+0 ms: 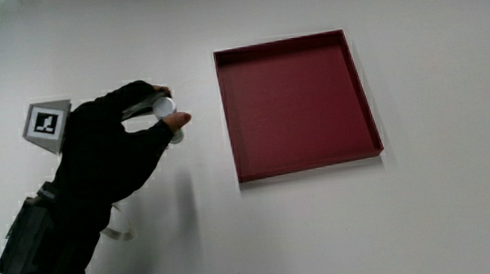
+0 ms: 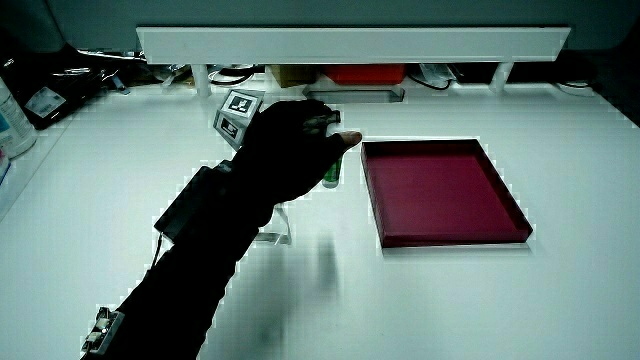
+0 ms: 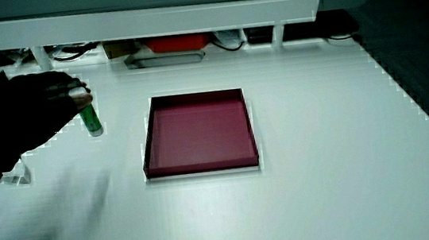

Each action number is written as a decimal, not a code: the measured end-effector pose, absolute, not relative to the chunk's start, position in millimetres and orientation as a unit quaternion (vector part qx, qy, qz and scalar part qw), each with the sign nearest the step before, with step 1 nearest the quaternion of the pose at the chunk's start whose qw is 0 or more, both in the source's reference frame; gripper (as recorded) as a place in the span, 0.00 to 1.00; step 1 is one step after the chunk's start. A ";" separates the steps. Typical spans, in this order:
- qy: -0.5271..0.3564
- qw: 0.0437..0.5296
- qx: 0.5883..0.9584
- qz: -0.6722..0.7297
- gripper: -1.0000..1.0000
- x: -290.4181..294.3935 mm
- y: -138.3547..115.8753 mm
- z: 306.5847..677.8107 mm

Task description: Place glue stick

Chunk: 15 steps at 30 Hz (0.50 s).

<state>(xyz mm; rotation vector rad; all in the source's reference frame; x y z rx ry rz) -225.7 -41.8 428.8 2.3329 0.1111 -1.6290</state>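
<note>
The glue stick (image 1: 168,111) (image 3: 90,115) is a slim tube with a white cap and a green body, held upright by its cap end beside the red tray. In a side view its green lower end (image 2: 331,175) shows under the hand. The gloved hand (image 1: 121,130) (image 2: 295,140) (image 3: 25,108) is shut on the glue stick, fingertips pinching its cap. A patterned cube (image 1: 46,124) sits on the back of the hand. I cannot tell whether the stick's base touches the table. The red square tray (image 1: 364,97) (image 2: 378,215) (image 3: 148,155) lies on the white table, nothing in it.
A low white partition (image 2: 350,42) (image 3: 148,19) runs along the table's edge farthest from the person, with cables and a red object (image 3: 178,42) beneath it. A black device (image 1: 20,235) is strapped to the forearm.
</note>
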 end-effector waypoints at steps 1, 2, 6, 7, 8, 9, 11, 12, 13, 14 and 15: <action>0.039 0.141 0.820 -0.553 0.50 -229.3 -41.3 429.1; 0.035 0.140 0.823 -0.549 0.50 -232.3 -40.8 430.1; 0.020 0.128 0.838 -0.530 0.50 -245.8 -39.4 439.1; 0.013 0.126 0.839 -0.528 0.50 -249.0 -39.3 441.9; 0.008 0.124 0.840 -0.528 0.50 -252.2 -39.1 444.9; 0.001 0.122 0.848 -0.516 0.50 -255.9 -38.8 448.6; -0.012 0.120 0.849 -0.514 0.50 -262.8 -38.2 457.7; -0.015 0.117 0.846 -0.520 0.50 -265.4 -37.7 461.5; -0.024 0.116 0.848 -0.516 0.50 -268.7 -36.8 465.7; -0.032 0.114 0.849 -0.514 0.50 -271.6 -36.2 469.0; -0.036 0.111 0.847 -0.519 0.50 -272.5 -35.6 470.0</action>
